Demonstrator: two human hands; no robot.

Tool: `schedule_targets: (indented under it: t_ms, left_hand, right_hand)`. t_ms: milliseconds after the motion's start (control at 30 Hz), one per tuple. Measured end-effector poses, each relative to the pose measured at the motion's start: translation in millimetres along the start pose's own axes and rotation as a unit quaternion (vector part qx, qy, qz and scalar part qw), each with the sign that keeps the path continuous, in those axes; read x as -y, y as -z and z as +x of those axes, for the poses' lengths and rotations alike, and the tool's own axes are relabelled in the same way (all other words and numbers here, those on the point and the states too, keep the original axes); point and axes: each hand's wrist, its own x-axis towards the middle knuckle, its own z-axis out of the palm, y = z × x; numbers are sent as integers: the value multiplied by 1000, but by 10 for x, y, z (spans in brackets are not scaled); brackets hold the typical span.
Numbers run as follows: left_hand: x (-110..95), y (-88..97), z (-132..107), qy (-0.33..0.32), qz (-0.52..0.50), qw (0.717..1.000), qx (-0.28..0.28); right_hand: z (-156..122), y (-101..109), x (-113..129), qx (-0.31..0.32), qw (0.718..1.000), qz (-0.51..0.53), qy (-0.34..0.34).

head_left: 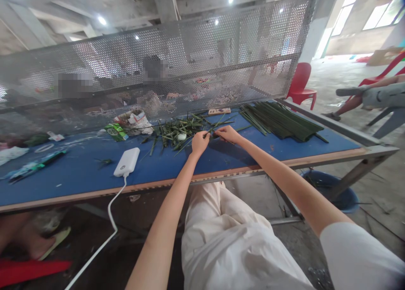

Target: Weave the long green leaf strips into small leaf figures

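Observation:
My left hand (200, 143) and my right hand (228, 134) are close together over the blue table top (79, 176), their fingers pinching a thin green leaf strip (214, 131). Just to the left lies a loose pile of cut green leaves (177, 131), with a small white round object (181, 136) among them. A neat stack of long dark green leaves (280, 120) lies to the right of my hands. A small wooden board (219, 111) sits at the far side, between the two green heaps.
A white power bank (126, 161) on the table trails a white cable (110, 214) over the near edge. Plastic bags (134, 122) and a green box (116, 131) lie further left. A perforated metal screen (158, 66) stands behind, with people beyond it. A blue basin (332, 193) sits underneath.

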Motion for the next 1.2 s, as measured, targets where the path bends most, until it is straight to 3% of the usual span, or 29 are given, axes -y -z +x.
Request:
schedule_targets:
  t_ms: [633,1033,1200]
  left_hand:
    - [-9,18,2,-3,17,1000,-4]
    - [-9,6,-16,10,40,999,8]
    - [-45,31,-44,4,63,998,10]
  right_hand:
    - [-1,5,-3,5,1000,15,-11]
    - [-66,10,68,12,993,-118,1]
    - [-70,0,66,20,998,-51,-12]
